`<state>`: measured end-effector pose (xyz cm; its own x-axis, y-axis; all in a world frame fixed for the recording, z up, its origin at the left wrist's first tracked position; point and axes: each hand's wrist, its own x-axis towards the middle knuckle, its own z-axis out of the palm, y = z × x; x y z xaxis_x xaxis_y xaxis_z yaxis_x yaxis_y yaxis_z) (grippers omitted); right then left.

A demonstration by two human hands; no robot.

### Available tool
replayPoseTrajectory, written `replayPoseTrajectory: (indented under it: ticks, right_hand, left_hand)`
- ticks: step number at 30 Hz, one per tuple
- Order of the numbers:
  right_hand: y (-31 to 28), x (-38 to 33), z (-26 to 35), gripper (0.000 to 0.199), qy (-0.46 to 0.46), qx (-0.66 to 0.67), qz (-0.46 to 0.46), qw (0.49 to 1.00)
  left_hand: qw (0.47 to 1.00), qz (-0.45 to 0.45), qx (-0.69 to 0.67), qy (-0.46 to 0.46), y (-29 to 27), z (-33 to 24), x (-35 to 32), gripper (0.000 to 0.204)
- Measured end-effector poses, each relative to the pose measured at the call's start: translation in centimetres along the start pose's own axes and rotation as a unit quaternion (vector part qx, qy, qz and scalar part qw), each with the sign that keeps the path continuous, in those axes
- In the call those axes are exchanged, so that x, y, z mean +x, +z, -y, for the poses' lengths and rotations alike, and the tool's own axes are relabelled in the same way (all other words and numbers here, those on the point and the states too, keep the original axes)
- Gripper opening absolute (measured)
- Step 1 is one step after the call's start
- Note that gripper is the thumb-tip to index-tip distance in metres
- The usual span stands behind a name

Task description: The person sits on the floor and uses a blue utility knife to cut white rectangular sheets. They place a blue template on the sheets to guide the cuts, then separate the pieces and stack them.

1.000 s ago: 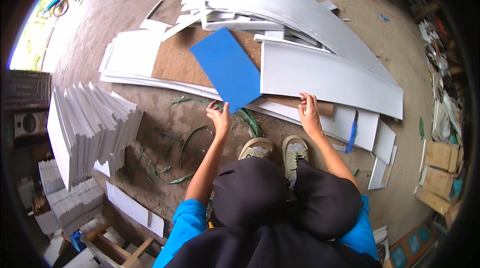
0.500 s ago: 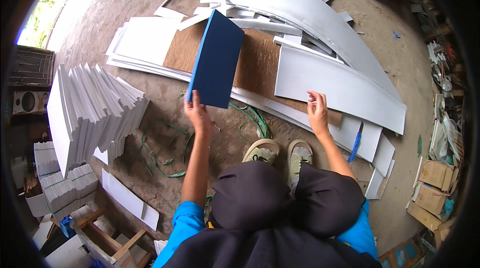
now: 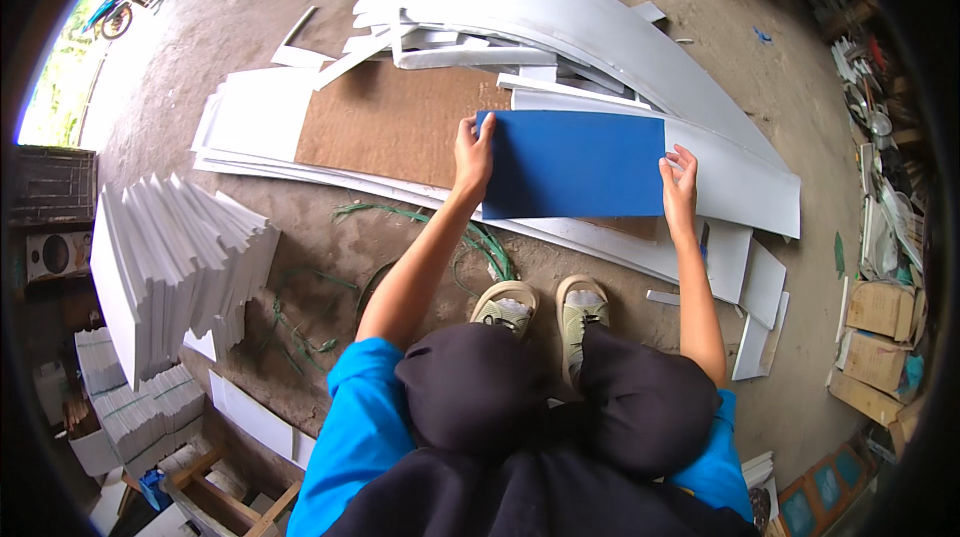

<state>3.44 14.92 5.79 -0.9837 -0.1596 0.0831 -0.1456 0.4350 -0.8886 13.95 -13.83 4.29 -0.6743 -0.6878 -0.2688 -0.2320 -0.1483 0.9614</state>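
A flat blue rectangular panel (image 3: pixel 573 165) is held up over the stacked boards, its wide face turned toward me. My left hand (image 3: pixel 473 155) grips its left edge, thumb on the near face and fingers behind. At the opposite edge, the fingers of my right hand (image 3: pixel 680 184) close around the panel's side. Beneath it lie a brown cardboard sheet (image 3: pixel 390 127) and a white board (image 3: pixel 735 182), partly covered by the panel. Next to my right forearm shows a sliver of a dark blue object (image 3: pixel 704 240), too hidden to name.
Large curved white sheets (image 3: pixel 640 57) and offcuts lie beyond the boards. At left stands a bundle of white panels (image 3: pixel 180 277), with bound white stacks (image 3: pixel 150 402) nearer. Green strapping (image 3: pixel 490 247) lies tangled by my shoes (image 3: pixel 505 305). Cardboard boxes (image 3: pixel 880 312) line the right side.
The blue panel has swung from a steep tilt at the left to lying broadside before me, farther right. My right hand, free before, has taken its right edge. The view has shifted slightly.
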Motion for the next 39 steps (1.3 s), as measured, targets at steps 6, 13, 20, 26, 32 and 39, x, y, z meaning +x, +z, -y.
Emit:
replayPoseTrajectory:
  ticks: [6,13,20,26,32,39]
  right_hand:
    - [-0.7,3.5,-5.1,0.052,0.034,-0.092,-0.013,0.995]
    - [-0.3,4.1,-7.2,0.053,0.027,-0.097,0.003,0.995]
    - [-0.2,4.9,-6.4,0.053,0.042,-0.095,0.014,0.994]
    - [-0.3,5.2,-6.5,0.052,0.038,-0.094,0.013,0.995]
    - [-0.3,4.4,-6.0,0.052,0.04,-0.104,0.012,0.994]
    - [-0.5,4.0,-5.7,0.053,0.05,-0.1,0.018,0.994]
  left_hand:
    - [0.974,-0.01,0.19,0.124,5.0,2.4,4.1,0.045]
    - [0.963,0.145,0.194,0.12,0.3,4.2,3.4,0.032]
    - [0.955,0.146,0.204,0.155,-0.1,3.8,1.0,0.037]
    - [0.951,0.142,0.225,0.159,0.1,3.3,0.1,0.038]
    - [0.955,0.142,0.211,0.154,0.0,3.7,-0.2,0.04]
    - [0.95,0.139,0.217,0.176,0.0,3.5,-0.4,0.038]
